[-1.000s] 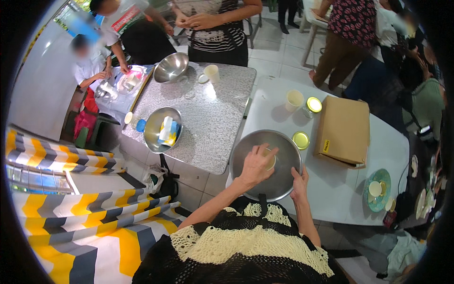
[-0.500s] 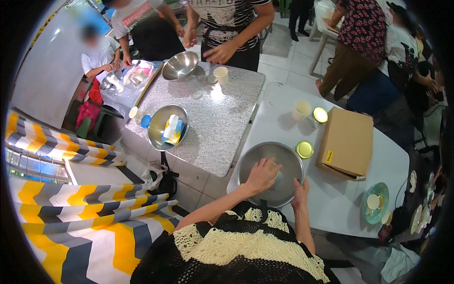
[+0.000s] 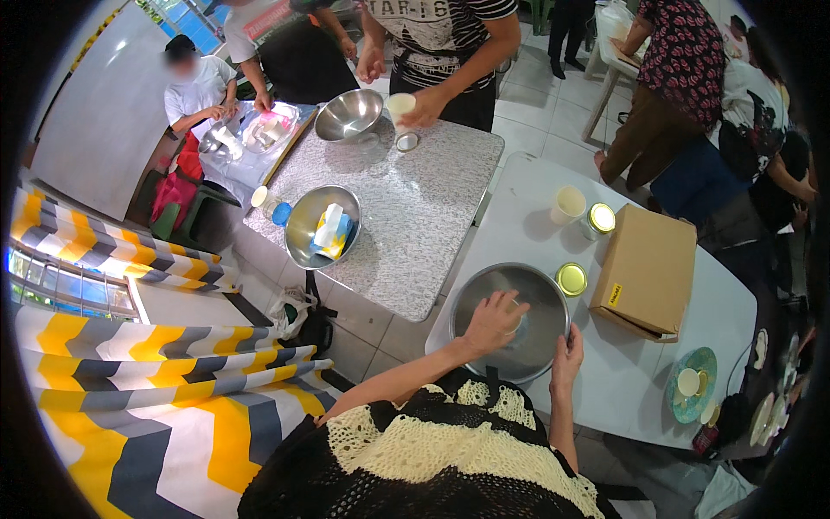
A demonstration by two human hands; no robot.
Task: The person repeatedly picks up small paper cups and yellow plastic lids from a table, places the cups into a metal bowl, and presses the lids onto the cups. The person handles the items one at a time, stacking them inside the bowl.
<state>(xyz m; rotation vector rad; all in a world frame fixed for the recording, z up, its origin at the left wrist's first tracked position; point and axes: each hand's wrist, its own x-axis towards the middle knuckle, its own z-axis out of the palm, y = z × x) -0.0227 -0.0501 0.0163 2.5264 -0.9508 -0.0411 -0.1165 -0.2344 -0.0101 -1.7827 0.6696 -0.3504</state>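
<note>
A wide metal bowl (image 3: 467, 298) stands on the white table in front of me. Inside it, my left hand (image 3: 494, 323) is closed round a small pale round container (image 3: 520, 317), mostly hidden by the fingers; I cannot make out its exact kind. My right hand (image 3: 566, 353) grips the bowl's right rim, thumb at the edge. Just right of the bowl lies a gold lid or lidded jar (image 3: 571, 278). Beyond it stand a glass jar with a gold lid (image 3: 600, 219) and a pale paper cup (image 3: 568, 204).
A cardboard box (image 3: 644, 272) and a patterned teal plate (image 3: 679, 394) holding a cup occupy the white table's right side. On the speckled table (image 3: 406, 225) stand two metal bowls, one with packages (image 3: 333, 232). A co-worker's hand (image 3: 424, 108) holds a paper cup (image 3: 400, 105) there.
The whole view has shifted slightly. The co-worker's hand has reached the paper cup on the speckled table and taken hold of it. My hands keep nearly the same places at the bowl.
</note>
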